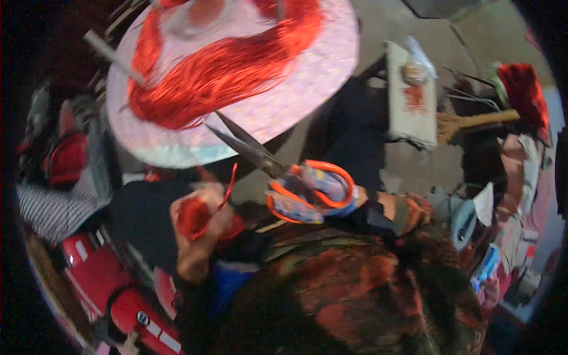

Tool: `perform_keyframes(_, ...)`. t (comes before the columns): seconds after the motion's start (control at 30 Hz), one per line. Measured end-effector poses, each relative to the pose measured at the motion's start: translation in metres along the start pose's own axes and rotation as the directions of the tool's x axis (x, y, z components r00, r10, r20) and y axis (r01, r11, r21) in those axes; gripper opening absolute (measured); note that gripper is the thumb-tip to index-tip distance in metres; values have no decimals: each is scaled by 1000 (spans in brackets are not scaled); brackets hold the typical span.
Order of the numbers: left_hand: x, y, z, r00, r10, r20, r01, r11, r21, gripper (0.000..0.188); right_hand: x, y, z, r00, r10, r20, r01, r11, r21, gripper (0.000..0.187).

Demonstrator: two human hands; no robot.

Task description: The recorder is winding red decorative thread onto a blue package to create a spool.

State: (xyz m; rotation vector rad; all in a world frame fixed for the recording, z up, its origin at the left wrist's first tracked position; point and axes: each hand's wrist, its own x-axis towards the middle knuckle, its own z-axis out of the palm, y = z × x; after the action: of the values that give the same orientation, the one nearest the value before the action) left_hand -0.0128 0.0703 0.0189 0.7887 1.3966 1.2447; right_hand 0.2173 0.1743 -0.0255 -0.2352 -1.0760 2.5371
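My right hand (322, 192), in a patterned glove, grips orange-handled scissors (260, 155) whose blades stand apart and point up-left toward a round pale pink board (307, 83). A thick bundle of red threads (225, 65) lies across that board. My left hand (198, 228) is closed around a small bunch of red thread (192, 216), with a thin red strand (228, 186) rising from it toward the scissors. The hands are close together, below the board's lower edge.
A thin rod (109, 56) sticks out at the board's upper left. A small white block with red stains (411, 97) sits to the right, next to a straw broom (473, 121) and more red fibre (523, 89). Red bags (100, 272) lie lower left.
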Motion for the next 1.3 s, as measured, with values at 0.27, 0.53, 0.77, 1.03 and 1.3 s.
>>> perform_keyframes(0.27,3,1,5,987,97,127,-98,995,2,26,-73,-57,-120,627,-511,-588,-480,342,-808,33)
perform_keyframes(0.53,5,5,16,986,81,143,-80,997,-13,24,-201,-113,-209,559,-654,-510,-816,-324,-479,37)
perform_keyframes(0.77,9,-4,8,950,194,244,-66,891,-450,20,-159,-129,-182,498,-589,-637,-857,-223,-464,28)
perform_keyframes(1.03,-1,12,8,911,162,379,27,894,-448,23,54,-61,-3,956,-143,255,259,13,-966,70)
perform_keyframes(1.3,-20,36,-45,990,115,78,-56,843,-535,19,122,-29,42,867,121,484,480,65,-875,33)
